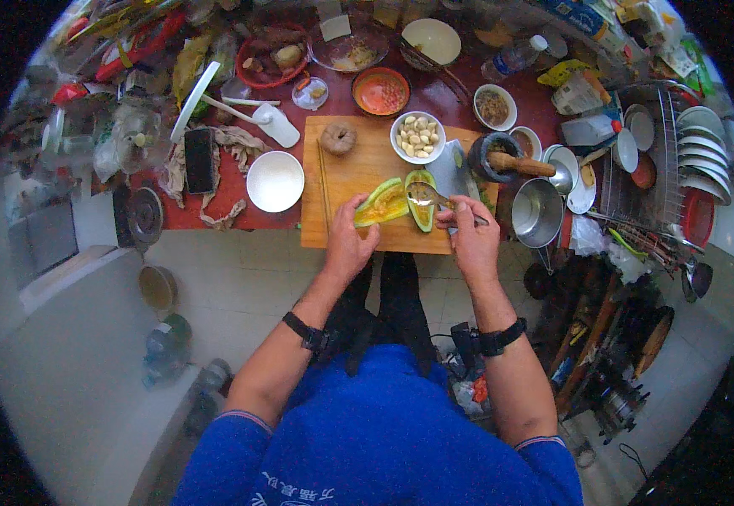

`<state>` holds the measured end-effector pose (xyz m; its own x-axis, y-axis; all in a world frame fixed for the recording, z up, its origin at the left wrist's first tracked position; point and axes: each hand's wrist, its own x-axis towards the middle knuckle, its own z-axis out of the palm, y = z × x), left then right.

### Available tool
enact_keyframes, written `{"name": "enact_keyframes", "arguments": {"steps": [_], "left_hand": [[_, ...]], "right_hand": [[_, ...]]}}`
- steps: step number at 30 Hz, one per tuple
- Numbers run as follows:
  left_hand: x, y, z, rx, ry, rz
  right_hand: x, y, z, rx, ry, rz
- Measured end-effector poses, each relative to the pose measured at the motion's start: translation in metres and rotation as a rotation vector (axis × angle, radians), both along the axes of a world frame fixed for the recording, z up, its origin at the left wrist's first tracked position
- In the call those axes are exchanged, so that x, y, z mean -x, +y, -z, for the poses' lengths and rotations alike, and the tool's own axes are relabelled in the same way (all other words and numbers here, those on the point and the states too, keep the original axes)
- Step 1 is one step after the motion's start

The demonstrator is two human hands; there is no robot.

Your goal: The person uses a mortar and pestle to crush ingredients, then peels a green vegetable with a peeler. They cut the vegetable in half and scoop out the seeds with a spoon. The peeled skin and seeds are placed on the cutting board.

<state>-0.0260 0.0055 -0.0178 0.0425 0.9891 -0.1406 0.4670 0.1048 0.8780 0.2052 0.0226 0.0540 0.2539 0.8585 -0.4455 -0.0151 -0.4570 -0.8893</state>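
My left hand (349,237) holds one half of a green-skinned gourd or melon (382,203) with yellow-orange flesh, over a wooden cutting board (376,239). In my right hand (473,233) is a metal spoon (422,195); its bowl lies over the other half (422,218), which rests on the board. Behind the halves stands a white bowl of peeled garlic cloves (417,138). A round brown object (338,138) sits at the board's back left. The flat blade of what looks like a cleaver (452,171) lies at the board's right.
An empty white bowl (275,181) and a dark phone (199,160) on a cloth are at the left. A stone mortar with a wooden pestle (496,157), a metal pot (537,212) and a dish rack (664,148) stand at the right. Behind are an orange-lined bowl (380,92) and chopsticks across a bowl (431,43).
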Motion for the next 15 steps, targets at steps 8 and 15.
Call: {"name": "enact_keyframes", "arguments": {"steps": [8,15], "left_hand": [[0.001,0.007,-0.024,0.006,-0.043,-0.009],[0.005,0.008,-0.019,0.050,-0.050,-0.055]], "right_hand": [[0.008,0.011,-0.035,-0.032,0.012,0.009],[0.001,0.013,-0.042,-0.019,0.027,0.051]]}}
